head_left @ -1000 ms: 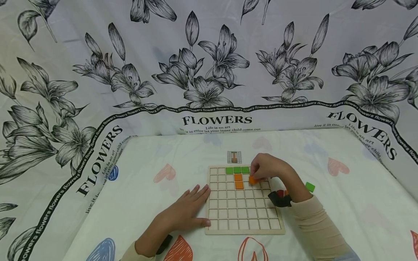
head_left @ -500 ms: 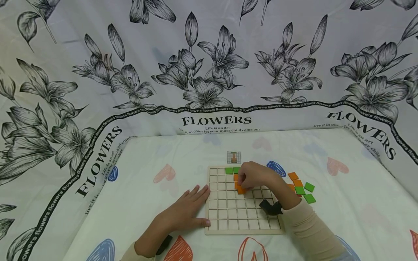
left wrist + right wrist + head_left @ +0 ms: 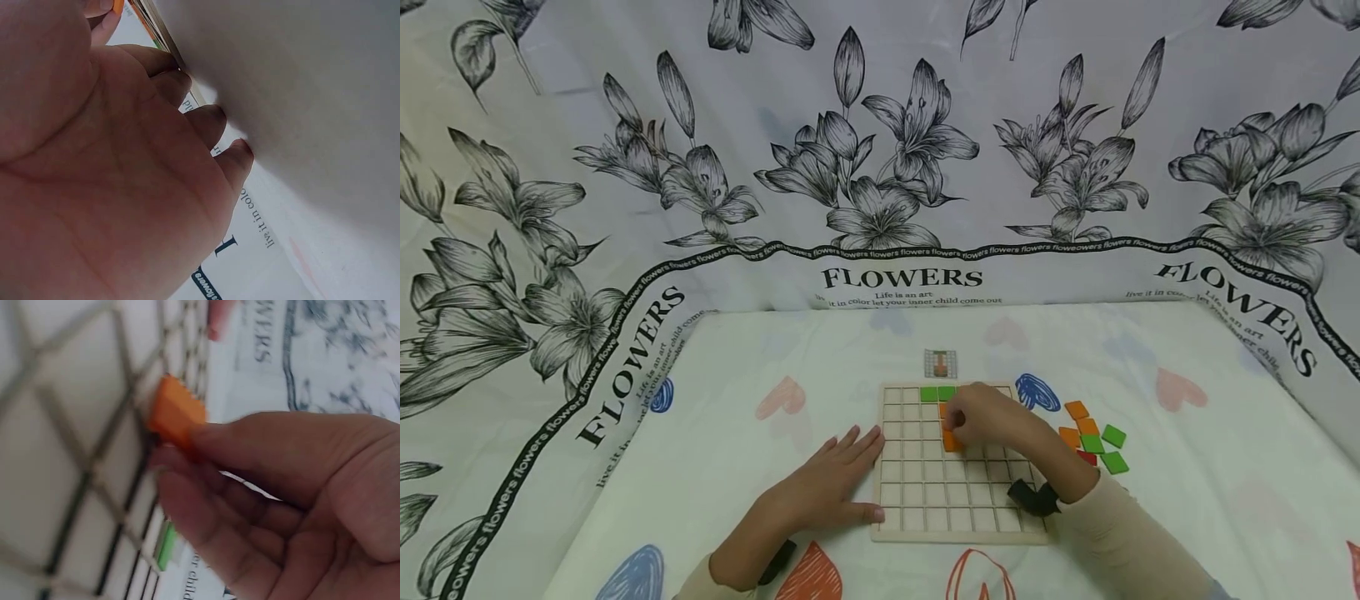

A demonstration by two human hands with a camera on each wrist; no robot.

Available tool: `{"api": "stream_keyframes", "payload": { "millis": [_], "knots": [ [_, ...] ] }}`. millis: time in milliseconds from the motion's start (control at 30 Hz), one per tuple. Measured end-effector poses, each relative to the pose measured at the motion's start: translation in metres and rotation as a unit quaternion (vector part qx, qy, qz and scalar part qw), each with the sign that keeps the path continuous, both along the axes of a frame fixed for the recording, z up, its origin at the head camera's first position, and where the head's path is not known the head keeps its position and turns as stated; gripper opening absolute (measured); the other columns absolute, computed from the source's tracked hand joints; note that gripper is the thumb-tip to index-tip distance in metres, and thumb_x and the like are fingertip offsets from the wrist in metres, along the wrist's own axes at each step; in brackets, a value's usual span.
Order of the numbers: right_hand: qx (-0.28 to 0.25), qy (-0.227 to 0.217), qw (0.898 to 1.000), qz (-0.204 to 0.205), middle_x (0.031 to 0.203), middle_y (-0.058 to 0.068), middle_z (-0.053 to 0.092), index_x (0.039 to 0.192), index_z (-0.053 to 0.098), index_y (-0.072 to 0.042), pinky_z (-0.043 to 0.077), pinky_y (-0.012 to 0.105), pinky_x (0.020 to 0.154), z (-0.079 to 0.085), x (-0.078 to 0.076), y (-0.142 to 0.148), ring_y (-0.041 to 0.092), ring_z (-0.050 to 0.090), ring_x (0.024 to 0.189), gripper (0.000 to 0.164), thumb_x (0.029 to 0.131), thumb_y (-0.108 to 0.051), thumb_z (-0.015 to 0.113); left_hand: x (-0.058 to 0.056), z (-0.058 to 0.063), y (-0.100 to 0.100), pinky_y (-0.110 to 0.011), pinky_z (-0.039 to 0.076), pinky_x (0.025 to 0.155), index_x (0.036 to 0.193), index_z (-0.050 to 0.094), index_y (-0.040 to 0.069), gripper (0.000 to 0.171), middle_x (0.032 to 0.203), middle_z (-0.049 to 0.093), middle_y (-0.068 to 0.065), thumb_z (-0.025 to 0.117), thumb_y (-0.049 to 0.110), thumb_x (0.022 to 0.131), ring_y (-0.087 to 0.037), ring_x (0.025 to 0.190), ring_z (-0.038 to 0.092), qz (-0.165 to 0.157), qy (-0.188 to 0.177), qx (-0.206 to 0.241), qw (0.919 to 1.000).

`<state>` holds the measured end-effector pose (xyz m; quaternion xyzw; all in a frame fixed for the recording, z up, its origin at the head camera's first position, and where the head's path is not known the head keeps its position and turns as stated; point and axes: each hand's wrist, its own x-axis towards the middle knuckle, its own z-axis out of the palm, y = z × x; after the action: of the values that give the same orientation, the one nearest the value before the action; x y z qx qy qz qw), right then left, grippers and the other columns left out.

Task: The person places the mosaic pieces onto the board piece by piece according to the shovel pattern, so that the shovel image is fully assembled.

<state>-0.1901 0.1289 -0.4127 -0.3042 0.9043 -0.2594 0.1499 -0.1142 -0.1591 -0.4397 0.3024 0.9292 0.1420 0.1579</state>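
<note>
The wooden grid board (image 3: 958,537) lies flat on the cloth. My left hand (image 3: 831,479) stays along its left edge, fingers extended and fingertips at the rim; its palm (image 3: 112,162) fills much of the left wrist view. Over the upper middle of the grid, my right hand (image 3: 988,417) pinches an orange square tile (image 3: 178,415) between thumb and fingers, tilted close to the slats. Green tiles (image 3: 928,394) sit in the top row, one showing as a green edge (image 3: 165,547) in the right wrist view. Part of the orange column is hidden behind the right hand.
Loose orange, green and red tiles (image 3: 1091,443) lie scattered on the cloth right of the board, beside the right forearm. A small picture card (image 3: 940,363) with a gridded pattern lies just beyond the board's far edge. A flower-printed curtain (image 3: 880,125) hangs behind.
My right hand has carried the orange tile leftward across the grid to the column below the green tiles, uncovering the loose tiles at right. My left hand has held still.
</note>
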Motion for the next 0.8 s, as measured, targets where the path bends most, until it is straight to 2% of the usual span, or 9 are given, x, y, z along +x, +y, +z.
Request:
{"api": "stream_keyframes", "payload": {
  "millis": [133,233,367,567,667,800],
  "knots": [
    [-0.023,0.032,0.999,-0.004,0.076,-0.011,0.062,0.08,0.074,-0.015,0.05,0.03,0.064,-0.004,0.006,0.002,0.01,0.053,0.068,0.02,0.083,0.004,0.069,0.0,0.0,-0.002,-0.054,0.018,0.119,0.161,0.021,0.011,0.099,0.166,0.017,-0.002,0.06,0.066,0.089,-0.029,0.152,0.012,0.003,0.009,-0.01,0.9999],
    [-0.025,0.038,0.999,0.0,0.077,-0.011,0.063,0.081,0.075,-0.015,0.05,0.029,0.064,-0.006,0.009,0.004,0.009,0.054,0.069,0.02,0.084,0.004,0.069,-0.001,0.0,-0.002,-0.053,0.017,0.119,0.161,0.02,0.011,0.098,0.167,0.016,-0.002,0.059,0.066,0.09,-0.029,0.152,0.011,0.0,0.013,-0.01,0.9999],
    [-0.015,0.032,0.999,0.009,0.077,-0.01,0.064,0.081,0.075,-0.012,0.051,0.028,0.064,-0.008,0.013,0.004,0.008,0.054,0.068,0.018,0.085,0.004,0.07,0.0,0.0,0.0,-0.053,0.016,0.119,0.161,0.019,0.011,0.098,0.167,0.015,-0.003,0.059,0.065,0.091,-0.029,0.152,0.01,-0.003,0.004,-0.002,1.0],
    [0.019,0.046,0.999,-0.021,0.075,-0.012,0.06,0.081,0.074,-0.015,0.049,0.029,0.064,-0.01,0.018,0.001,0.011,0.052,0.068,0.014,0.085,-0.001,0.074,0.002,0.0,0.002,-0.053,0.016,0.119,0.161,0.019,0.011,0.098,0.167,0.015,-0.002,0.059,0.065,0.091,-0.029,0.152,0.01,0.0,0.002,0.001,1.0],
    [0.046,0.08,0.996,-0.01,0.077,-0.011,0.057,0.083,0.074,-0.015,0.047,0.028,0.064,-0.011,0.024,0.001,0.011,0.049,0.07,0.01,0.085,-0.006,0.079,0.002,0.0,0.002,-0.053,0.016,0.119,0.161,0.019,0.011,0.098,0.167,0.015,-0.002,0.059,0.065,0.091,-0.029,0.152,0.01,0.001,-0.001,0.003,1.0],
    [0.061,0.143,0.987,0.033,0.077,-0.007,0.055,0.08,0.072,-0.013,0.046,0.028,0.063,-0.013,0.031,0.005,0.011,0.048,0.07,0.011,0.084,-0.007,0.08,0.002,0.0,0.002,-0.053,0.016,0.119,0.161,0.019,0.011,0.098,0.167,0.015,-0.003,0.059,0.065,0.091,-0.029,0.152,0.01,-0.001,-0.001,0.001,1.0]
  ]
}}
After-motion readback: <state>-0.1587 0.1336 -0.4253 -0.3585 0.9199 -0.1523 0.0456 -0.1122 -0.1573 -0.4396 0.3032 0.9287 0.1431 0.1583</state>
